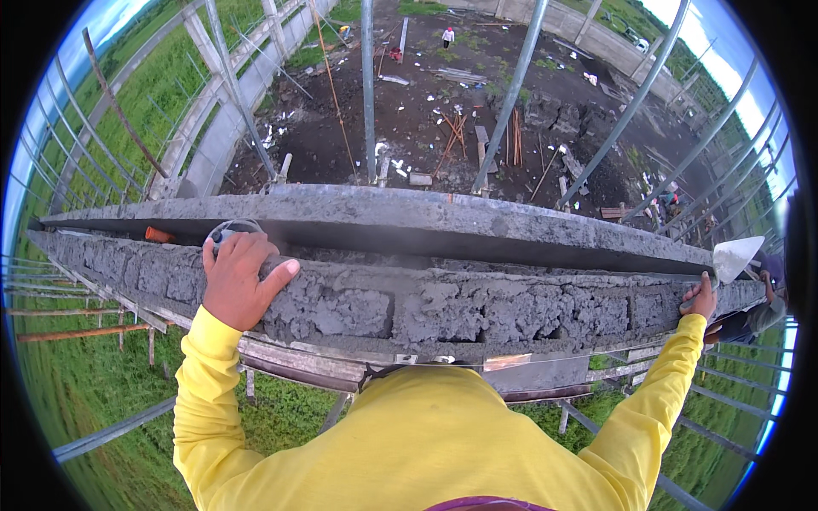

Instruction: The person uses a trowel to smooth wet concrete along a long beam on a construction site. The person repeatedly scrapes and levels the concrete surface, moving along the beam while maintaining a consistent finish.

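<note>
My left hand (239,281) lies over the top edge of the rough mortared wall (443,307), its thumb stretched out to the side. Just beyond its fingers is a rounded grey thing with a thin rim (232,228), partly hidden by the hand; I cannot make out its kind. Far to the right, my right hand (700,296) is closed on the handle of a trowel (736,257), whose pale pointed blade tilts upward above the wall's right end. Wet-looking grey mortar covers the near face of the wall in lumpy patches.
A long concrete beam (477,213) runs behind the wall across a dark gap, where an orange pipe end (158,234) shows. Metal posts (368,94) rise beyond. Another person (767,294) is at the right edge. Below lie grass, boards and a littered dirt yard (409,111).
</note>
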{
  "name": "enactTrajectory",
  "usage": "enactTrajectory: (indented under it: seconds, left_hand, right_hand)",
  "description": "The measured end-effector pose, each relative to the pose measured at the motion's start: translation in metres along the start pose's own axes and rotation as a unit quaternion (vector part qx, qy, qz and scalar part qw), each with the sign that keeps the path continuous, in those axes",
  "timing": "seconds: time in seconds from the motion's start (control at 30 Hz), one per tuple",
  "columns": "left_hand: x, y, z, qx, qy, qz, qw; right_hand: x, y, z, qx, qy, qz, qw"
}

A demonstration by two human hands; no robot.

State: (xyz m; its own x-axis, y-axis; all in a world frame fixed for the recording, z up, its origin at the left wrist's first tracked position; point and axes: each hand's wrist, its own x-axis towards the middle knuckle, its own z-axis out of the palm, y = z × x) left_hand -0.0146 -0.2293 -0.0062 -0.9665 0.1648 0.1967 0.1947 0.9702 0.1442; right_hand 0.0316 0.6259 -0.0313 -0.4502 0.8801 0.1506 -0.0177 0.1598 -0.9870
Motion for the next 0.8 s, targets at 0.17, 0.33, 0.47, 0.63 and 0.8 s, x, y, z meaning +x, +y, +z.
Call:
enactTrajectory:
  seconds: [0.17,0.33,0.47,0.63,0.8]
  left_hand:
    - [0.000,0.002,-0.001,-0.001,-0.006,-0.006,1.000]
    - [0.001,0.003,-0.003,-0.005,-0.013,-0.010,1.000]
    - [0.002,0.006,-0.005,-0.007,-0.011,-0.011,1.000]
    - [0.001,0.002,-0.001,-0.001,-0.017,-0.014,1.000]
    - [-0.006,-0.005,0.001,0.004,-0.017,0.013,1.000]
  right_hand:
    - [0.000,0.001,0.000,-0.002,-0.013,-0.002,1.000]
    - [-0.004,-0.002,0.001,-0.006,-0.015,-0.007,1.000]
    - [-0.004,-0.002,0.000,-0.013,-0.015,-0.010,1.000]
    - [-0.005,-0.003,0.002,-0.017,0.001,-0.020,1.000]
    - [-0.014,-0.007,0.014,0.009,0.015,0.017,1.000]
